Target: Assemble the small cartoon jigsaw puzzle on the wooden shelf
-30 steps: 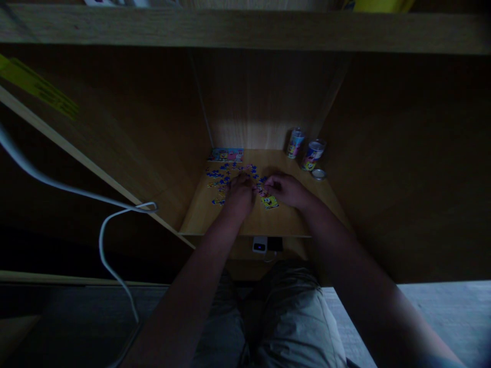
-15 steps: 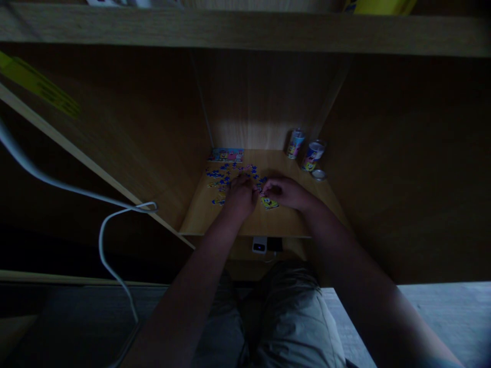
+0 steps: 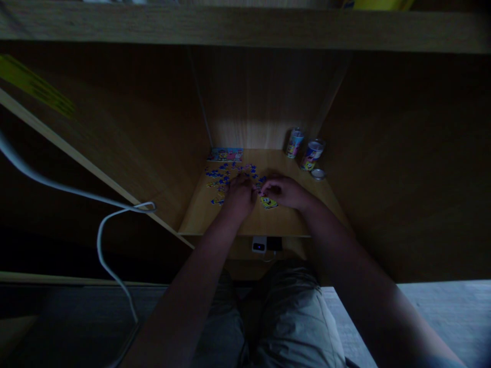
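Several small blue, pink and yellow puzzle pieces (image 3: pixel 217 174) lie spread over the wooden shelf board (image 3: pixel 268 223). My left hand (image 3: pixel 241 195) rests over the right part of the spread, its fingers bent and the thumb towards my other hand. My right hand (image 3: pixel 282 190) is just beside it, thumb and forefinger pinched on a small piece at the upper edge of a joined yellow section (image 3: pixel 268 202). The fingertips of both hands nearly meet, and the dim light hides whether the left one grips a piece.
A picture card (image 3: pixel 226 155) lies at the back left. Two printed cans (image 3: pixel 294 143) stand at the back right beside a round metal lid (image 3: pixel 318 174). Below the board are a white device (image 3: pixel 259 245) and a black one. A white cable (image 3: pixel 76 189) hangs at the left.
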Demonstrator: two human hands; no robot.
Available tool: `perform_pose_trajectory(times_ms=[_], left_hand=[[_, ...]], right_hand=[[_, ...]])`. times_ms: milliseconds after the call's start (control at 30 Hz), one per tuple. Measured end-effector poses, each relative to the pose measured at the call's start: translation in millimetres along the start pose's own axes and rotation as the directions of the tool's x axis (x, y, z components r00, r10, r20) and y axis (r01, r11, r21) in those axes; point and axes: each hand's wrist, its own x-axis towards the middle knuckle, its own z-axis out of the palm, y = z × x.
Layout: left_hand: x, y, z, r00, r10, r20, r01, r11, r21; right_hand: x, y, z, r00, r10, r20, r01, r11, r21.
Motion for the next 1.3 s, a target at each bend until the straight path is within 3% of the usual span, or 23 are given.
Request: perform_pose_trajectory(times_ms=[333, 667, 1067, 1300], left_hand=[[0.0, -1.1, 1.8, 0.999, 0.005, -0.044, -0.005, 1.0, 0.007], [-0.5, 0.4, 1.4, 1.0, 0.023, 0.002, -0.023, 1.0, 0.014], [5.1, 2.0, 0.0, 0.998, -0.046, -0.037, 0.046, 0.999, 0.015], [6.4, 3.9, -3.9, 1.0, -0.022, -0.013, 0.022, 1.0, 0.01]], right_hand=[[-0.5, -0.1, 0.0, 1.0, 0.004, 0.0, -0.004, 1.0, -0.022], [-0.2, 5.6, 2.8, 1.0, -0.013, -0.017, 0.013, 1.0, -0.024], [0.2, 4.6, 3.5, 1.0, 0.017, -0.009, -0.017, 1.0, -0.022], [-0.3, 3.5, 3.0, 1.0, -0.014, -0.009, 0.014, 0.999, -0.042]])
